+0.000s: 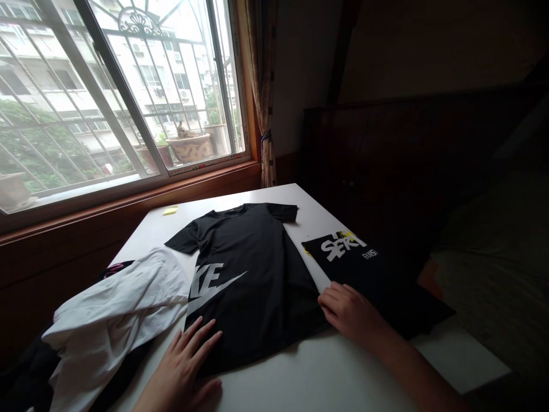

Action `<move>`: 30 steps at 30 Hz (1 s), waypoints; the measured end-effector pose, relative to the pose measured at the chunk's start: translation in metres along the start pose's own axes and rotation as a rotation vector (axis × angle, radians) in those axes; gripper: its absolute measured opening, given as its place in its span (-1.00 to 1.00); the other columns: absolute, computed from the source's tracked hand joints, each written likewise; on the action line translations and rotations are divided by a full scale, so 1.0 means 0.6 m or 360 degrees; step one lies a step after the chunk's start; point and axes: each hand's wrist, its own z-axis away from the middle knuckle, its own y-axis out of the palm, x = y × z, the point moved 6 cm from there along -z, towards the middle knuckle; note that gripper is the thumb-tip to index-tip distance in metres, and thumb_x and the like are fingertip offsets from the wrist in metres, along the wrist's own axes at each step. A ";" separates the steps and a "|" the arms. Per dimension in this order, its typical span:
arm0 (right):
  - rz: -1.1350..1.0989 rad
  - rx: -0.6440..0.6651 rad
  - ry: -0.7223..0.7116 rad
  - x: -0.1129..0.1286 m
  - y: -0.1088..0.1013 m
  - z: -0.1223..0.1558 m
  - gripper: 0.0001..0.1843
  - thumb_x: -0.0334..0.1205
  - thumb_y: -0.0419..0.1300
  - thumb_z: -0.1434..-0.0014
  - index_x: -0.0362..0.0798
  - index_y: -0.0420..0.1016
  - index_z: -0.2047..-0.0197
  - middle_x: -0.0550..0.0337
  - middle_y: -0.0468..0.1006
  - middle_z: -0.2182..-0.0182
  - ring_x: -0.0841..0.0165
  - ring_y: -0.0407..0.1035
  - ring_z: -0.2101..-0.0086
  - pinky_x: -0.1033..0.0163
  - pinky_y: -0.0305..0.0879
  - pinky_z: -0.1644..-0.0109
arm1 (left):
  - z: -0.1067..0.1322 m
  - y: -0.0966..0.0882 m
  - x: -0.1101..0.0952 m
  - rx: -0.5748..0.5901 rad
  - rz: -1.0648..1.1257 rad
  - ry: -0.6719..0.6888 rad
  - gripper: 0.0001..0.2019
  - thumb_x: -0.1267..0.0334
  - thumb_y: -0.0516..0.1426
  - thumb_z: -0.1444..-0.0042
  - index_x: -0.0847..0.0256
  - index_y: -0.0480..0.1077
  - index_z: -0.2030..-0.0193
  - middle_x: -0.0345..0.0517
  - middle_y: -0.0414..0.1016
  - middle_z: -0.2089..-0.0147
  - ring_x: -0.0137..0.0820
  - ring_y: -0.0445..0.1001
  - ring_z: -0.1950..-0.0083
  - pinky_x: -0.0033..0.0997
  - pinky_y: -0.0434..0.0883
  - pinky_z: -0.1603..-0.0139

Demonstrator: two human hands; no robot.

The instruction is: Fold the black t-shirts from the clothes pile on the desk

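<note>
A black T-shirt (257,274) with a grey printed logo lies spread on the white table (321,372), its collar toward the window. My left hand (191,355) rests with fingers spread on the shirt's lower left corner. At the opposite side of the hem, my right hand (343,309) has its fingers curled in and closed on the shirt's edge. Right beside that hand is a folded black garment (355,263) with white and yellow lettering. To the left, a crumpled white garment (124,303) lies over darker cloth.
A small yellow paper (170,210) sits near the table's far left corner. Beyond the table is a barred window (128,97) with potted plants outside and a tied curtain (266,149). Dark furniture (364,154) stands in shadow at the right.
</note>
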 end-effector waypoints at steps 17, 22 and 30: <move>-0.0282 0.0294 0.0283 -0.063 -0.011 0.047 -0.87 -0.30 0.27 -0.20 0.04 0.54 0.40 0.21 0.56 0.34 0.25 0.43 0.26 0.17 0.33 0.22 | 0.020 0.005 0.012 -0.0024 0.0002 0.0007 -0.20 0.29 0.29 0.03 -0.12 0.25 -0.40 -0.12 0.39 -0.37 -0.02 0.40 -0.33 -0.05 0.47 -0.24; -0.0300 0.0294 0.0166 -0.021 -0.017 0.033 -0.90 -0.21 0.32 -0.21 0.02 0.52 0.34 0.19 0.52 0.29 0.24 0.41 0.22 0.13 0.34 0.12 | 0.009 -0.005 0.006 -0.0047 -0.0035 0.0020 -0.32 0.41 0.20 0.00 -0.13 0.35 -0.30 -0.21 0.51 -0.26 -0.09 0.47 -0.26 0.00 0.44 -0.28; -0.0478 0.0353 -0.0059 0.079 0.013 0.003 -0.68 -0.26 0.41 -0.09 0.10 0.54 0.06 0.18 0.52 0.07 0.20 0.40 0.05 0.10 0.34 -0.06 | -0.001 -0.026 0.006 -0.0196 0.0129 -0.0023 -0.67 0.47 0.12 -0.14 0.01 0.46 0.02 -0.19 0.63 0.03 -0.22 0.58 -0.05 -0.17 0.52 -0.14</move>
